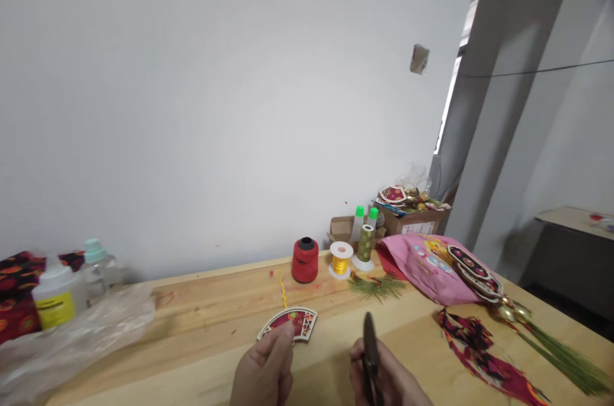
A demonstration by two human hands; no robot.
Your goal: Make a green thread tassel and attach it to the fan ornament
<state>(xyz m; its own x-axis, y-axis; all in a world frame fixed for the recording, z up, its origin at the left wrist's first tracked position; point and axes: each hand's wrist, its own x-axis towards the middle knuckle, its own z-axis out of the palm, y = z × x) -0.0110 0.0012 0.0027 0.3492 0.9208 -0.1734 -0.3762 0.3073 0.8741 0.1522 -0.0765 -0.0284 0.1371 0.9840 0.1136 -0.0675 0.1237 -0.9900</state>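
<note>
My left hand (265, 371) is at the bottom edge, its fingers pinched on the near edge of a fan-shaped red and cream ornament (289, 322) with a yellow cord (283, 289) trailing from its top. My right hand (388, 380) is closed round a pair of dark scissors (369, 348), whose blades point up and away over the wooden table (211, 323). The two hands are a short way apart.
A red thread spool (305, 259), a yellow spool (341, 259) and an olive cone (365, 245) stand at the back. Pink cloth (422, 268), stacked ornaments (474, 273), green tassels (561, 351) and red fabric (484, 355) lie right. Bottles (57, 294) and a plastic bag (71, 335) sit left. Cardboard boxes (412, 217) stand behind.
</note>
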